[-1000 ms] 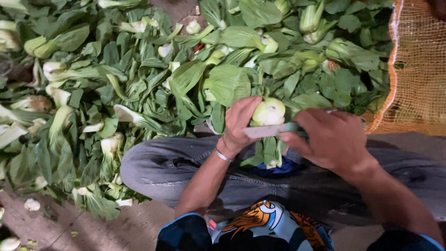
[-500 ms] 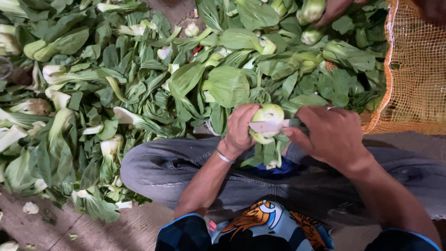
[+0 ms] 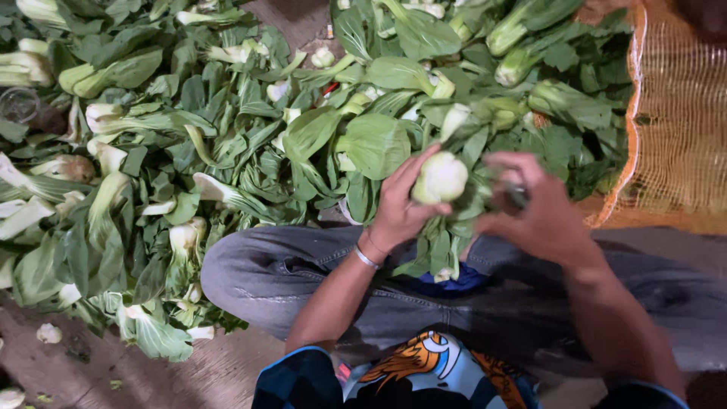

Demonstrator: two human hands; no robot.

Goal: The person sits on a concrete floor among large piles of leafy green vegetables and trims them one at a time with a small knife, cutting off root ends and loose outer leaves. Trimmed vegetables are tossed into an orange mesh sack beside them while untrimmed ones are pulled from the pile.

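A bok choy (image 3: 441, 179) is held above the person's lap, right of the middle of the view, its pale cut base turned up toward the camera and its green leaves hanging down toward the jeans (image 3: 303, 276). The left hand (image 3: 400, 204) wraps it from the left, fingers curled round the base and thumb under it, with a thin bracelet (image 3: 366, 258) on the wrist. The right hand (image 3: 539, 208) is just right of the bok choy, blurred; its fingers are bent inward around something dark and small, but what it is cannot be told, nor whether the fingers touch the leaves.

Below the hands, a few trimmed leaves lie on the jeans over a blue cloth (image 3: 454, 279). Nearer the camera shows a printed shirt (image 3: 424, 371) with orange and blue on it.

Beyond the hands, on the far side and to the left, a wide heap of greens (image 3: 189, 144) covers the floor (image 3: 204, 371): whole heads with white stems, loose leaves, and small cut stubs scattered at its near left edge. At the far right an orange mesh sack (image 3: 678, 113) stands beside the heap, touching its leaves. A clear round thing (image 3: 19, 104) lies half hidden at the far left edge.
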